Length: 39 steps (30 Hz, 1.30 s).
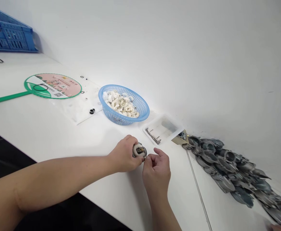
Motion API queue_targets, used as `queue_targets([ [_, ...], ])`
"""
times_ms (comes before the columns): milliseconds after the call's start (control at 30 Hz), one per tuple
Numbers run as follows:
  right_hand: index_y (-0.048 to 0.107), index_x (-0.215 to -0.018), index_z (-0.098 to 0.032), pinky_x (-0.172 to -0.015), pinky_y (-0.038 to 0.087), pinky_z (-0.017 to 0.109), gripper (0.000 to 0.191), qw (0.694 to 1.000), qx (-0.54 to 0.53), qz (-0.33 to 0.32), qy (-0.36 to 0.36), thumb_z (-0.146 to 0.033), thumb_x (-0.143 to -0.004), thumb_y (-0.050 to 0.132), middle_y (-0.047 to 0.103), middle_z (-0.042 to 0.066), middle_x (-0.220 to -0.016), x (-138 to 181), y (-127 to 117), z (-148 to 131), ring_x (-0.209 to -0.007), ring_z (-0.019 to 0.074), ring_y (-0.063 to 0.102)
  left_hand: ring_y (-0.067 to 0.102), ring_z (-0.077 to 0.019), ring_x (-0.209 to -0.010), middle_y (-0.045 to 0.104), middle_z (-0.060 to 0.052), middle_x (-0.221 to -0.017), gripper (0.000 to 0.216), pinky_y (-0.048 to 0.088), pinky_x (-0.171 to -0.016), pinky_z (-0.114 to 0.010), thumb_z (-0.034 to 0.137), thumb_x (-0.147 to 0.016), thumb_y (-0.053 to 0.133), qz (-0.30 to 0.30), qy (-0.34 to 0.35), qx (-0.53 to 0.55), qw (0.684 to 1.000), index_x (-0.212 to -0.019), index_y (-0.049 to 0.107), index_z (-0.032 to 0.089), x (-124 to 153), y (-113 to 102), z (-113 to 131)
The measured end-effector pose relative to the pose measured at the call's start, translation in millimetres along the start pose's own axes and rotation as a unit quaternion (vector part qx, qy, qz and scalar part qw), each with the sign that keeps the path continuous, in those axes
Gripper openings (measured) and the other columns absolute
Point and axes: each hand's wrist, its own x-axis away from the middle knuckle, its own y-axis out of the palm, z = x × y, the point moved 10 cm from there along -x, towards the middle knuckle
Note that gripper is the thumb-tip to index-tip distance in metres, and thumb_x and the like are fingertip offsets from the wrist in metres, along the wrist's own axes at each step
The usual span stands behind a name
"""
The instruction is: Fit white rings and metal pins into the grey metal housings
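Observation:
My left hand [124, 154] grips a small round fitting [139, 150] with a grey metal shell, a white ceramic core and brass contacts. My right hand [156, 173] is close in front of it, with thumb and forefinger pinched at its lower edge. Whether those fingertips hold some tiny part is hidden. Beyond the hands, a blue plastic basket [124, 105] holds several white ceramic pieces with metal parts. A shallow clear tray [162, 129] with bent metal pins lies just past my right fingers.
A heap of grey metal housings [229, 166] runs along the wall at right, where another person's hand [276, 227] shows at the corner. At left lie a green and pink hand fan [53, 86], a clear bag [87, 106] and a blue crate [7, 33]. The white table's edge runs below my left arm.

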Motion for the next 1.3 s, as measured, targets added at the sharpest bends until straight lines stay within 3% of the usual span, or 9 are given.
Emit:
queue_targets([
  [400,0.047,-0.104,-0.019,-0.062,0.044,0.029,0.034,1.000,-0.029,0.011,0.002,-0.027,-0.073,0.054,0.062,-0.001,-0.070,-2,0,1,-0.060,0.0160,0.057,0.048,-0.0151,-0.071,0.049,-0.002,-0.080,0.024,0.041,-0.062,-0.029,0.025,-0.061,0.062,-0.007,0.021,0.001,1.000,-0.077,0.044,0.019,0,1,3],
  [667,0.050,-0.106,-0.019,-0.068,0.045,0.034,0.034,0.996,-0.021,0.021,-0.085,-0.029,-0.074,0.055,0.062,0.000,-0.071,-5,0,-1,-0.063,0.0164,0.057,0.047,-0.0144,-0.069,0.049,-0.001,-0.078,0.024,0.040,-0.059,-0.027,0.025,-0.061,0.062,-0.013,0.007,0.013,1.000,-0.075,0.044,0.019,-1,-1,0],
  [967,0.050,-0.111,-0.021,-0.063,0.049,0.032,0.041,0.985,-0.131,-0.059,-0.093,-0.033,-0.073,0.060,0.061,0.006,-0.091,-19,13,20,-0.072,0.0162,0.057,0.047,-0.0141,-0.067,0.051,-0.001,-0.077,0.025,0.038,-0.057,-0.027,0.027,-0.061,0.063,-0.036,0.025,0.004,0.999,-0.077,0.046,0.019,-5,0,1],
  [1133,0.055,-0.106,-0.020,-0.064,0.048,0.033,0.036,0.973,-0.180,-0.105,-0.095,-0.032,-0.072,0.061,0.062,0.006,-0.092,-22,20,21,-0.068,0.0142,0.055,0.048,-0.0138,-0.066,0.052,-0.001,-0.077,0.024,0.039,-0.056,-0.026,0.027,-0.061,0.063,-0.043,0.025,0.001,0.999,-0.077,0.046,0.018,-4,0,0],
  [1300,0.060,-0.099,-0.022,-0.055,0.044,0.028,0.031,0.969,-0.174,-0.139,-0.111,-0.029,-0.069,0.065,0.063,0.003,-0.092,-21,23,13,-0.056,0.0096,0.044,0.048,-0.0127,-0.064,0.052,0.000,-0.077,0.025,0.039,-0.053,-0.025,0.030,-0.062,0.063,-0.069,-0.003,0.021,0.997,-0.078,0.047,0.018,-3,3,-4],
])
